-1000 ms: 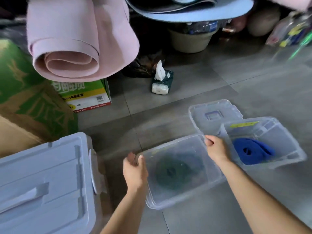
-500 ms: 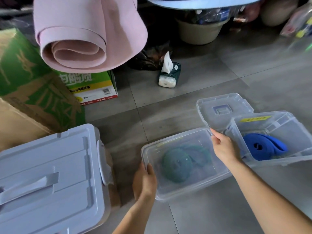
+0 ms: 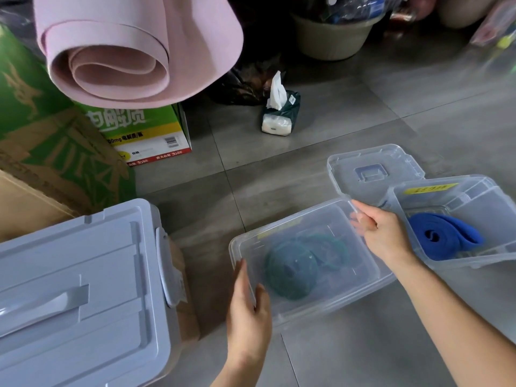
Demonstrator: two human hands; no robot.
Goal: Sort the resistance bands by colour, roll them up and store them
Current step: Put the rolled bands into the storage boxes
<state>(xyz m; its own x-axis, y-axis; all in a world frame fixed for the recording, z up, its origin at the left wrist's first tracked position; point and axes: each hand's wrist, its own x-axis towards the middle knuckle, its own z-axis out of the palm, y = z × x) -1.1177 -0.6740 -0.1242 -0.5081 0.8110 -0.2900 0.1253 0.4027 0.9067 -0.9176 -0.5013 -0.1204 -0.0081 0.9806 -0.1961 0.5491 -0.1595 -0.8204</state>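
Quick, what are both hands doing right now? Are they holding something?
Left hand: grips the near corner of the clear plastic box holding the rolled green band.
Right hand: pinches that box's far corner.

A dark green band, rolled into a flat coil, lay inside a clear plastic box on the floor, hazy through its closed lid. The left hand and right hand gripped opposite corners. Just right of it, a blue band lay rolled in an open box, which overlapped a loose lid.
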